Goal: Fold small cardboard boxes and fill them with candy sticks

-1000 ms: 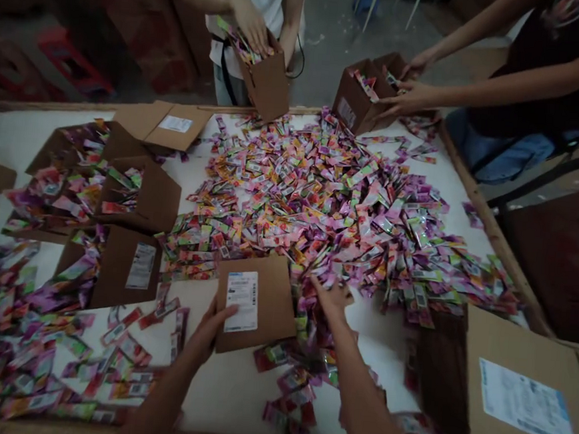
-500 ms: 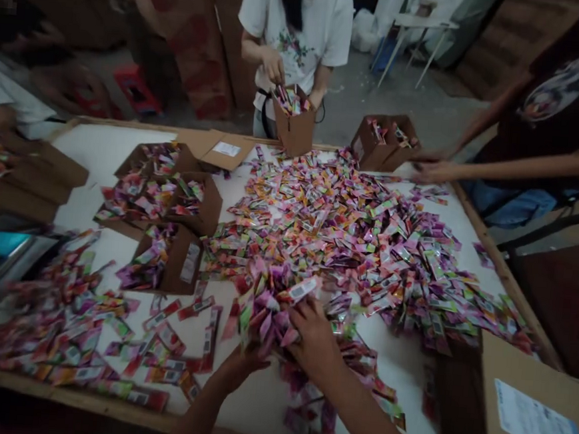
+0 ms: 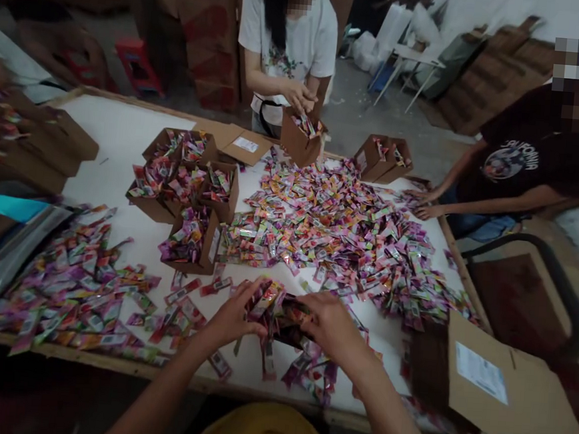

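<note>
Near the front edge of the table, my left hand [image 3: 239, 315] curls around a bunch of small pink, purple and green packets [image 3: 269, 297]. My right hand [image 3: 329, 322] is bent over the right side of the same bunch, fingers closed on packets. Between my hands is a dark gap that looks like the inside of a small box, but I cannot make it out clearly. Single packets [image 3: 313, 373] lie just below my right hand. A large heap of the same packets [image 3: 319, 219] spreads beyond my hands.
Packet-filled cardboard boxes [image 3: 212, 244] stand left of the heap. More packets [image 3: 87, 295] cover the left front. An open carton [image 3: 496, 394] is at right. Across the table a person [image 3: 289, 63] fills a box [image 3: 300, 141]; another person's hands [image 3: 425, 204] touch the heap's right edge.
My hands and the bunch have come lower and closer to me, and the bunch looks smaller. My view has shifted. The person opposite has moved a hand over the box.
</note>
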A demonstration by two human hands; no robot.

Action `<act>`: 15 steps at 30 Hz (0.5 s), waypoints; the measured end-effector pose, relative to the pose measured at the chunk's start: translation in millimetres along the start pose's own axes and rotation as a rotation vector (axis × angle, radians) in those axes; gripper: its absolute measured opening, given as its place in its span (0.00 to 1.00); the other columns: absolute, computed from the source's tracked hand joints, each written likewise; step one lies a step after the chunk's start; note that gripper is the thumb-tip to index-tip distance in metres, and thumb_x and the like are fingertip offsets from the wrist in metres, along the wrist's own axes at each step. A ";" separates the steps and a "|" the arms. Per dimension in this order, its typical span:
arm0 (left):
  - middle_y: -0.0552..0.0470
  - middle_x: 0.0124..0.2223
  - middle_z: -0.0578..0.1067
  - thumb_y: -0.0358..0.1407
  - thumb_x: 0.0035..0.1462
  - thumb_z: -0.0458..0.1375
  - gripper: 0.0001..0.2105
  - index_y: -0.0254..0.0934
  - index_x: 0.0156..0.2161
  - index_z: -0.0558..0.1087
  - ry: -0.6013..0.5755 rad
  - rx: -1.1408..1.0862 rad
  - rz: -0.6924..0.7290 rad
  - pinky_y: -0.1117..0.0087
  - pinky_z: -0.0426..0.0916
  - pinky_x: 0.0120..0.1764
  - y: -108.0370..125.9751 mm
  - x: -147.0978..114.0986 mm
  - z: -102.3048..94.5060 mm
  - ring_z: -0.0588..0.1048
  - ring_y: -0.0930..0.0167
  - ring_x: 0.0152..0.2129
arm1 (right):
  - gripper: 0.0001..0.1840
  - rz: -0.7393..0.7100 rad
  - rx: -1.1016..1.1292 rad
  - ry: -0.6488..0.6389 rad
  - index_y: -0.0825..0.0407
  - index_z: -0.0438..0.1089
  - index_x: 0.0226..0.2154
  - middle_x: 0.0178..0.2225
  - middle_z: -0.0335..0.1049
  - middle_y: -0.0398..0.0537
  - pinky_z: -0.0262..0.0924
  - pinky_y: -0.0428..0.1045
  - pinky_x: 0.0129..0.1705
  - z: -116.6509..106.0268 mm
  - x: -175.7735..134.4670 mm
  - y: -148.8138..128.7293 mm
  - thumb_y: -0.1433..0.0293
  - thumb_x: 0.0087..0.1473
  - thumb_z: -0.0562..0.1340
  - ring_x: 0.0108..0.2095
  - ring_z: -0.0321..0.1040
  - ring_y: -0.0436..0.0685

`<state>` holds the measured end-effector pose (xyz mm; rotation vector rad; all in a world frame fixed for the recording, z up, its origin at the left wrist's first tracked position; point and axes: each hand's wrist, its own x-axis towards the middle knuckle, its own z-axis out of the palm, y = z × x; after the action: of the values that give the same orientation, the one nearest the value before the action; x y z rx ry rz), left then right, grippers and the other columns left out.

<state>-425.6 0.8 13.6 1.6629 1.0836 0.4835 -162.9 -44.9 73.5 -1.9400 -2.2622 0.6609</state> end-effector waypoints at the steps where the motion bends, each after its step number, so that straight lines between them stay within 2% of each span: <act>1: 0.42 0.61 0.63 0.39 0.44 0.71 0.44 0.45 0.65 0.59 0.004 0.067 0.004 0.57 0.59 0.60 3.8 4.1 2.7 0.63 0.56 0.59 | 0.27 0.100 0.006 0.094 0.47 0.70 0.54 0.49 0.73 0.54 0.61 0.56 0.53 0.6 -12.4 10.9 0.70 0.49 0.66 0.50 0.69 0.64; 2: 0.43 0.58 0.65 0.38 0.46 0.69 0.38 0.45 0.63 0.62 0.016 0.133 0.005 0.58 0.62 0.58 6.3 7.5 7.2 0.67 0.58 0.55 | 0.28 0.222 0.008 0.155 0.49 0.68 0.55 0.49 0.72 0.56 0.63 0.57 0.52 6.0 -23.7 20.7 0.68 0.50 0.66 0.49 0.69 0.65; 4: 0.45 0.55 0.66 0.36 0.49 0.66 0.28 0.44 0.57 0.69 -0.012 0.237 0.012 0.59 0.65 0.54 7.8 13.7 21.1 0.70 0.61 0.50 | 0.28 0.394 0.039 0.164 0.52 0.68 0.55 0.46 0.73 0.58 0.66 0.57 0.48 29.2 -38.4 32.2 0.67 0.50 0.67 0.47 0.71 0.67; 7: 0.43 0.54 0.69 0.31 0.52 0.63 0.17 0.40 0.49 0.73 -0.200 0.276 -0.045 0.57 0.63 0.55 2.8 28.8 52.0 0.71 0.60 0.48 | 0.21 0.351 0.124 -0.011 0.52 0.70 0.52 0.46 0.74 0.56 0.66 0.52 0.49 76.1 -28.8 22.0 0.74 0.54 0.60 0.46 0.73 0.61; 8: 0.41 0.53 0.70 0.30 0.53 0.61 0.15 0.38 0.47 0.74 -0.252 0.272 -0.087 0.57 0.63 0.55 -0.5 37.0 63.8 0.72 0.60 0.47 | 0.21 0.327 0.117 -0.080 0.52 0.70 0.51 0.47 0.73 0.57 0.65 0.51 0.49 89.6 -16.7 14.2 0.77 0.55 0.57 0.47 0.73 0.59; 10: 0.36 0.51 0.72 0.29 0.57 0.58 0.12 0.33 0.46 0.74 -0.276 0.263 -0.187 0.56 0.64 0.54 -8.0 57.9 86.6 0.73 0.59 0.45 | 0.22 0.351 0.069 -0.200 0.57 0.71 0.50 0.48 0.73 0.63 0.65 0.52 0.49 108.3 15.8 0.6 0.81 0.55 0.54 0.46 0.74 0.61; 12: 0.35 0.50 0.73 0.32 0.62 0.54 0.12 0.31 0.49 0.72 -0.258 0.249 -0.268 0.55 0.65 0.53 -13.4 81.0 104.8 0.74 0.61 0.45 | 0.22 0.402 0.053 -0.265 0.62 0.70 0.51 0.47 0.72 0.70 0.66 0.54 0.48 114.4 49.1 -3.2 0.83 0.54 0.53 0.45 0.74 0.64; 15: 0.42 0.49 0.74 0.37 0.63 0.55 0.13 0.31 0.48 0.73 -0.277 0.172 -0.310 0.55 0.67 0.53 -10.4 105.9 113.9 0.74 0.64 0.46 | 0.22 0.411 0.096 -0.311 0.63 0.71 0.50 0.45 0.74 0.68 0.66 0.54 0.47 103.8 74.4 8.5 0.82 0.54 0.54 0.45 0.74 0.65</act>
<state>-290.3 28.4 -58.7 1.6134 1.1701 -0.0413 -204.5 -0.1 -38.9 -2.4199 -1.9366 1.1644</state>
